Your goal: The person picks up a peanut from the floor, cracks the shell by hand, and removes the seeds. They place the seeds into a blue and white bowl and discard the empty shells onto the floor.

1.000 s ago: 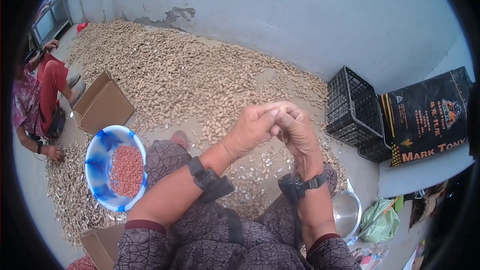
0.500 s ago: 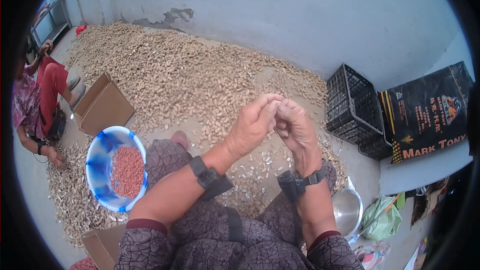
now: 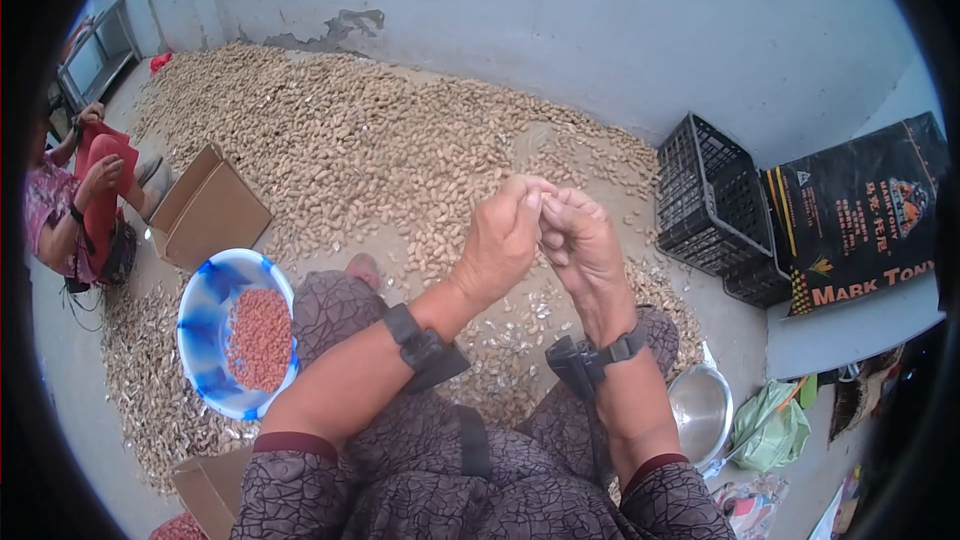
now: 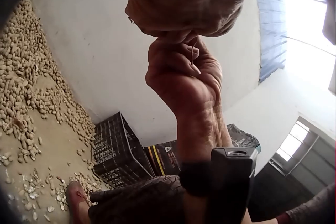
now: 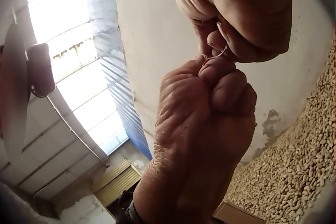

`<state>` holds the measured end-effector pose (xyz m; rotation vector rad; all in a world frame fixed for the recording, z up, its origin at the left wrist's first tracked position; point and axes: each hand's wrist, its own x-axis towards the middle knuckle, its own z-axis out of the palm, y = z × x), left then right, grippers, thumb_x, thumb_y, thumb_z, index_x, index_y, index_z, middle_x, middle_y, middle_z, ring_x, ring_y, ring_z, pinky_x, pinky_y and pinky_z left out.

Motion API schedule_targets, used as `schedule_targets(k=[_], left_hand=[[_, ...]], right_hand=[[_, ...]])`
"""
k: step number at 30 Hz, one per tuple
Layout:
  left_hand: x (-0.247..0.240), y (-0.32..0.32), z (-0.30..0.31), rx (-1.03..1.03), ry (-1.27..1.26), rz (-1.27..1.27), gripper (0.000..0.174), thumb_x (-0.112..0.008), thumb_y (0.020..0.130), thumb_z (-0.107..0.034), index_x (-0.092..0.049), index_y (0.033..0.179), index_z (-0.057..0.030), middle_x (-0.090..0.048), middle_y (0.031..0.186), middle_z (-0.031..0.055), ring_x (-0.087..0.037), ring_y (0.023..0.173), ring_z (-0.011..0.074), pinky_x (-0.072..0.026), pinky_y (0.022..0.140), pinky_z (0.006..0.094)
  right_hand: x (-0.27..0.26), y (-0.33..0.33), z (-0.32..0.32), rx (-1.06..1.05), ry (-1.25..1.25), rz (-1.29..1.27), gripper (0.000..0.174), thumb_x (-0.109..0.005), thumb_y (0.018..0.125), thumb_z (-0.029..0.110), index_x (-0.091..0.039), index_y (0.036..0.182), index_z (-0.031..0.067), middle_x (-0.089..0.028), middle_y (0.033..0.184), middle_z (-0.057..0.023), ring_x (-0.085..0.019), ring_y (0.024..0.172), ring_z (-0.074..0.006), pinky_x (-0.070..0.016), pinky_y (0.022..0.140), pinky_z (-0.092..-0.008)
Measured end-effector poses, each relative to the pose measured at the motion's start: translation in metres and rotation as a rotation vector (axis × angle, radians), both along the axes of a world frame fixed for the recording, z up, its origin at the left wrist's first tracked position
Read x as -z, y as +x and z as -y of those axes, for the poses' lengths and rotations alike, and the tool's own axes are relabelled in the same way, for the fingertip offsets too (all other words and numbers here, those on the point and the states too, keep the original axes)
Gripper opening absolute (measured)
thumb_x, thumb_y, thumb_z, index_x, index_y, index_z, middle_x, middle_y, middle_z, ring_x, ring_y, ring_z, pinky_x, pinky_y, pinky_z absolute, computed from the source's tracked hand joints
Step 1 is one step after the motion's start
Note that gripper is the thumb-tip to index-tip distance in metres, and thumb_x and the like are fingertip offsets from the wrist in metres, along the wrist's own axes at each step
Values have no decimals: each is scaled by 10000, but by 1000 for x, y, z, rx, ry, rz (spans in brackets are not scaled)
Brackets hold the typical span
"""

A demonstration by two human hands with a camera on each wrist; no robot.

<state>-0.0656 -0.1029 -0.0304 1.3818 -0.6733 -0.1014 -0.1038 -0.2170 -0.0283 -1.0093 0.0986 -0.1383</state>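
Note:
Both hands meet at the fingertips above the lap in the head view. My left hand (image 3: 497, 243) pinches a tiny pale piece (image 3: 546, 196) with thumb and index finger. From the other side, my right hand (image 3: 585, 245) pinches at the same spot, its other fingers curled. A thin pale strand (image 5: 216, 55) curves between the fingertips in the right wrist view; the fingers hide most of the piece. Beyond the hands, unshelled peanuts (image 3: 360, 130) spread in a heap over the floor. A blue-and-white basin (image 3: 190, 325) holding pink peanut kernels (image 3: 260, 340) stands by the left knee.
Black plastic crates (image 3: 700, 205) and a black printed sack (image 3: 865, 220) stand along the right wall. A metal bowl (image 3: 703, 412) and green bag (image 3: 775, 428) lie near the right leg. Left are a cardboard box (image 3: 212, 210), empty shells (image 3: 150, 405) and a seated person (image 3: 70, 210).
My two hands have risen slightly, still meeting at the fingertips. The other person has lifted a hand from the shells to knee height. The head view has shifted a little.

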Motion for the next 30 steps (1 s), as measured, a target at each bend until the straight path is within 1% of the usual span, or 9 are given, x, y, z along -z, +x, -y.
schedule_targets(k=[5,7,11,13,20,25,26,28,30], left_hand=[[8,0,1,6,-72,-106,214,-335,901,-107,-512,944,5,-513,675,13,-446,557,47,-388,499,204],[4,-2,-1,30,-111,-275,232,-324,904,-122,-522,933,-4,-507,670,4,-423,528,34,-360,462,186],[11,3,0,3,-60,-239,254,-312,907,-142,-529,923,-11,-491,659,-6,-390,501,20,-326,436,167],[8,2,0,55,-120,-382,268,-309,909,-166,-530,926,-15,-460,624,-22,-365,478,11,-305,418,158],[1,7,-7,126,-211,-549,281,-339,904,-231,-522,883,-19,-414,567,-19,-350,419,28,-269,343,184],[9,15,-9,80,-56,-604,321,-369,896,-293,-489,737,-41,-421,563,0,-364,407,65,-269,332,203],[11,15,-10,76,-59,-608,321,-369,896,-293,-489,737,-41,-421,563,0,-364,407,65,-269,332,203],[10,15,-11,121,-13,-576,334,-373,896,-294,-482,699,-47,-423,555,4,-368,408,79,-270,337,208],[8,13,-9,118,-36,-615,335,-374,896,-289,-484,696,-44,-428,553,7,-367,409,75,-268,339,204]], right_hand=[[5,1,-10,49,6,-8,77,-574,783,86,-546,743,27,-522,605,-11,-420,443,-36,-301,352,-149],[6,1,-15,115,30,-39,71,-570,781,74,-541,733,30,-527,585,-19,-422,428,-38,-299,347,-152],[7,0,-18,138,27,-41,58,-560,780,62,-541,735,30,-535,571,-27,-419,419,-37,-299,344,-154],[5,-1,-19,165,6,-45,53,-544,780,57,-541,736,28,-536,557,-28,-413,413,-33,-296,342,-154],[0,-5,-18,136,-127,21,60,-529,782,64,-541,741,22,-554,573,-32,-408,419,-28,-298,362,-154],[-5,-8,-23,184,-541,192,46,-571,755,27,-541,741,-4,-572,593,-46,-510,498,-74,-400,459,-202],[-1,-7,-20,178,-542,190,46,-571,755,27,-541,741,-4,-572,593,-46,-510,498,-74,-400,459,-202],[6,-4,-12,282,-986,320,61,-593,741,11,-539,719,-9,-588,621,-52,-563,563,-96,-430,498,-216],[5,-5,-14,305,-996,324,70,-599,740,17,-540,711,-6,-583,622,-42,-557,559,-91,-426,494,-214]])
